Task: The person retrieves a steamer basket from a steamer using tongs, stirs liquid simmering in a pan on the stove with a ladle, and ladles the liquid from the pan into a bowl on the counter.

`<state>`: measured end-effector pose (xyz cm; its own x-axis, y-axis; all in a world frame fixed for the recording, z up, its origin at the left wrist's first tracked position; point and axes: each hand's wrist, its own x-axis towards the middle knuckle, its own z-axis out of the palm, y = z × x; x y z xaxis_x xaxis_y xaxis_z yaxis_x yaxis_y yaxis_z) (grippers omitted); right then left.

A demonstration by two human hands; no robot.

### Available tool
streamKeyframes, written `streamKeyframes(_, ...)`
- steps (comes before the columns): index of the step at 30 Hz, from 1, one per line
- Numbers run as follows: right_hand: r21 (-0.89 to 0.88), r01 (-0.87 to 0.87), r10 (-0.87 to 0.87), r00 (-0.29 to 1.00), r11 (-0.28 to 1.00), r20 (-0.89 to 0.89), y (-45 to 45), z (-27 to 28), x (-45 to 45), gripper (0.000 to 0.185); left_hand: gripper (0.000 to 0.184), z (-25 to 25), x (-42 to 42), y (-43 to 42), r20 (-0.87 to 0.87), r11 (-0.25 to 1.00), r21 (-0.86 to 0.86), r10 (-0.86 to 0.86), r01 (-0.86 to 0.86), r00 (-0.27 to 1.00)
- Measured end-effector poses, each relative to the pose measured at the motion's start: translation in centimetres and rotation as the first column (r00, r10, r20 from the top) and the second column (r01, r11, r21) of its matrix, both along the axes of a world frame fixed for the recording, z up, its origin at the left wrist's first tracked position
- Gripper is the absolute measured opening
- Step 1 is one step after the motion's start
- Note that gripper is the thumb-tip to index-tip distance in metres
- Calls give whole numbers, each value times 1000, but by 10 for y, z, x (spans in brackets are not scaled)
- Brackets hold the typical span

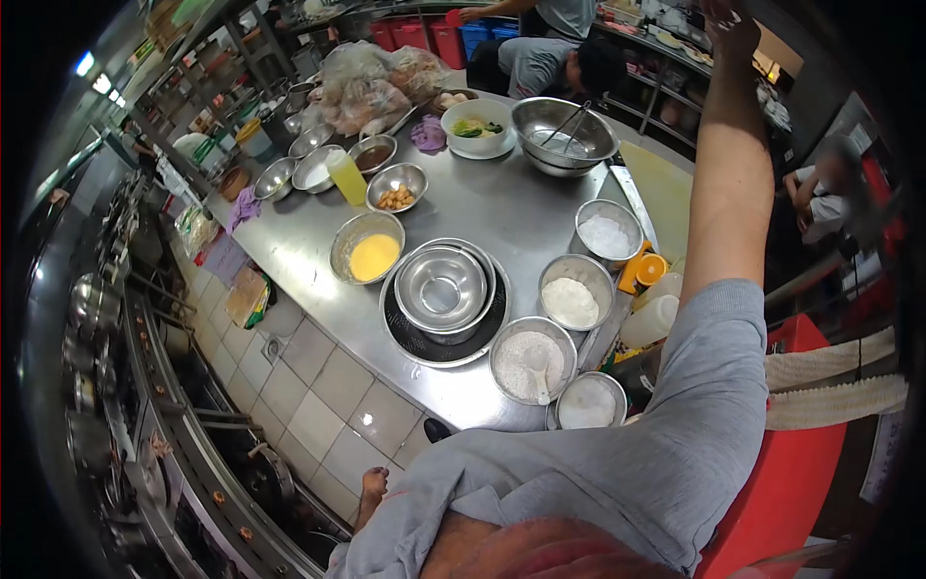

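My right arm reaches far up the right side of the view. My right hand (pixel 732 31) is at the top edge, by a shelf, and its fingers are too dark and cut off to make out. Low beside my body, over the tiled floor, my left hand (pixel 373 482) is closed with nothing visible in it. Closest on the steel table are nested steel bowls (pixel 441 289) in a black perforated tray (pixel 397 326). Bowls of white powder (pixel 570 302) stand to their right, one with a white spoon (pixel 540 374). A bowl of yellow liquid (pixel 374 257) sits to the left.
Farther back on the steel table (pixel 453 212) are a whisk bowl (pixel 564 135), a white bowl of greens (pixel 477 127) and plastic bags (pixel 371 82). A knife (pixel 632 203) lies by a cutting board (pixel 659 179). Stoves line the left; other people are behind.
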<state>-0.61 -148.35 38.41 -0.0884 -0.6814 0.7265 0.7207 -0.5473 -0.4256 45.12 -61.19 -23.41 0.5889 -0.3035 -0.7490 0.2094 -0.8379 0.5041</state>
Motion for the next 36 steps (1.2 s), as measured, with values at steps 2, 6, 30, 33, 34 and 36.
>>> streamKeyframes(2, 15, 63, -64, 998, 998, 15, -8, 2, -1, 14, 29, -1, -5, 1, -2, 1000, -3, 14, -14, 1000)
streamKeyframes(6, 59, 152, -153, 988, 987, 14, -19, -2, -1, 5, 29, -3, -7, 9, 36, 1000, 16, -3, 2, 999)
streamKeyframes(30, 279, -295, 218, 936, 914, 275, -50, -13, 91, 35, 33, -39, -67, 88, 53, 984, 91, 147, -151, 988)
streamKeyframes(33, 100, -516, 524, 848, 851, -82, -75, -75, 98, 22, 32, -39, -58, 69, 19, 988, 76, 136, -137, 990)
streamKeyframes(34, 94, -552, 560, 813, 829, -160, -76, -95, 106, 19, 31, -39, -53, 64, -11, 981, 76, 179, -177, 984)
streamKeyframes(36, 291, -423, 487, 850, 858, -201, -49, -125, 142, 16, 32, -45, -35, 54, -18, 984, 40, 172, -171, 985)
